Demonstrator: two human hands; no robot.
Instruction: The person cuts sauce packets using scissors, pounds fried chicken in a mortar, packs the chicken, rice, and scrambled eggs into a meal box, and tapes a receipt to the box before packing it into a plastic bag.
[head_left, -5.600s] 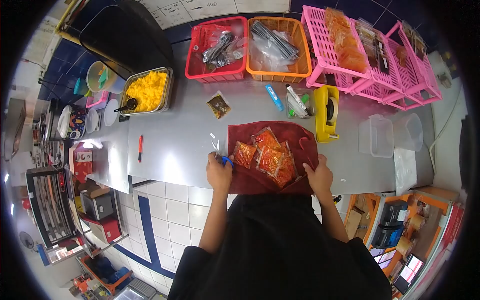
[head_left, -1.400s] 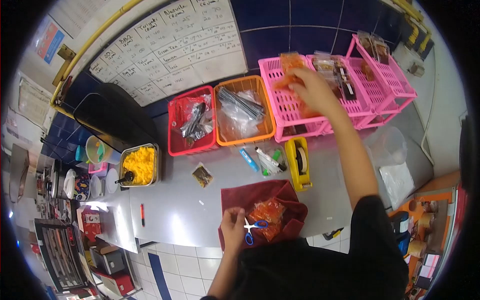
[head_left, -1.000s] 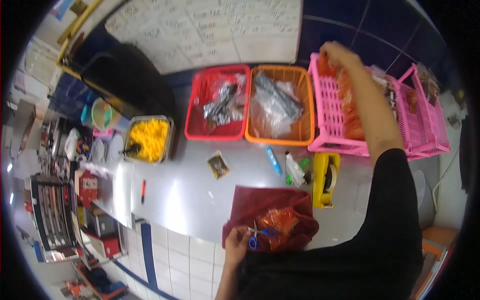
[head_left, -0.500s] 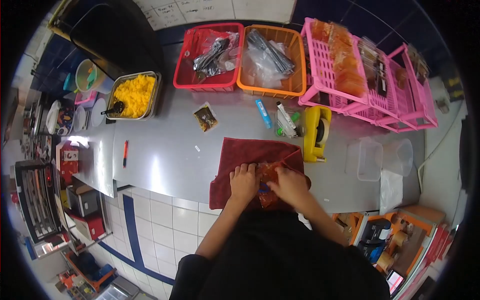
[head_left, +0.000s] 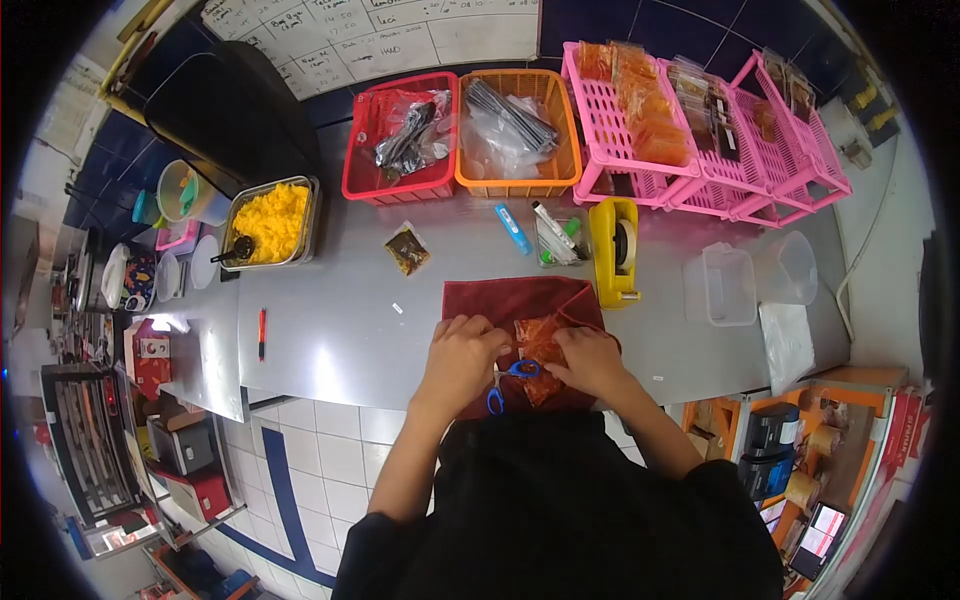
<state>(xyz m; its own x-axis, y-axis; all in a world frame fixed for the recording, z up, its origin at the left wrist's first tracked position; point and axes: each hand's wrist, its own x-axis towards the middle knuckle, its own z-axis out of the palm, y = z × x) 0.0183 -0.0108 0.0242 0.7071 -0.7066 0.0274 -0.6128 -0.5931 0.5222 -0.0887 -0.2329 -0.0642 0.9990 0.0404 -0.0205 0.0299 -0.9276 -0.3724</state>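
Note:
A clear packet of orange-red sauce lies on a dark red cloth in front of me. My right hand grips the packet's right side, thumb and fingers closed on it. My left hand is at the packet's left, fingers curled down and thumb against them; what they pinch, if anything, is hidden. Scissors with blue handles lie between my hands, one loop over the lower part of the sauce packet and the other nearer my body.
Behind the cloth are a yellow tape dispenser, a marker holder, a blue pen and a dark sachet. Red and orange baskets stand farther back. Pink racks and clear tubs are rightward; a yellow-food tray is leftward.
My left hand has shifted left, away from the packet's middle, and the blue scissor handles now show more fully. My right hand stays at the packet. The camera view has tilted slightly.

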